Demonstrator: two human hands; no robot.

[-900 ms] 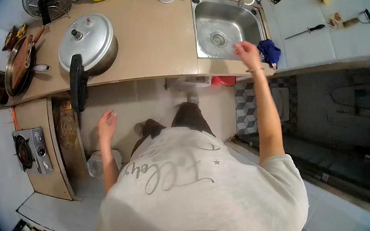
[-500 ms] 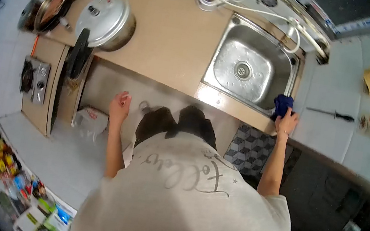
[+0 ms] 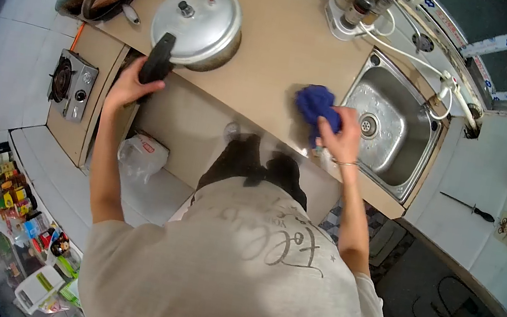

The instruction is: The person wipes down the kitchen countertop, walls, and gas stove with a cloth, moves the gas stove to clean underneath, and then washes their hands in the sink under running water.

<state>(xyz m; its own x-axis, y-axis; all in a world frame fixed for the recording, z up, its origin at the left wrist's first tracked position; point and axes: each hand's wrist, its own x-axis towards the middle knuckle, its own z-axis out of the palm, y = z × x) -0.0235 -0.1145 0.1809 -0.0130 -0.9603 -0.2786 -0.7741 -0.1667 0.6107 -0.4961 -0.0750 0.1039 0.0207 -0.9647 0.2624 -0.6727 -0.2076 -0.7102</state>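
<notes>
Cloth (image 3: 314, 102), head view: now away from the right front corner of the sink (image 3: 388, 156) and over the counter (image 3: 269, 52) on the sink's left side; contact with the counter cannot be told.
Right hand (image 3: 343, 136): fingers clenched on the bunched cloth near the counter's front edge.
Left hand (image 3: 128, 82): now at the handle (image 3: 162, 53), previously holding nothing; fingers curled about it, thumb on the near side, firmness cannot be told.
Meaning for the work: both hands now occupied, cloth nearer the pressure cooker (image 3: 221, 58); handle contact probably useful for steadying or shifting.
Pressure cooker: upright on the counter, lid (image 3: 204, 30) in place, handle jutting past the front edge.
Materials: soft, creased dark-blue cloth; round, dull silvery metal lid; straight black handle, apparently plastic; smooth tan counter; squarish, shiny metal sink with rounded corners, wet-looking.
</notes>
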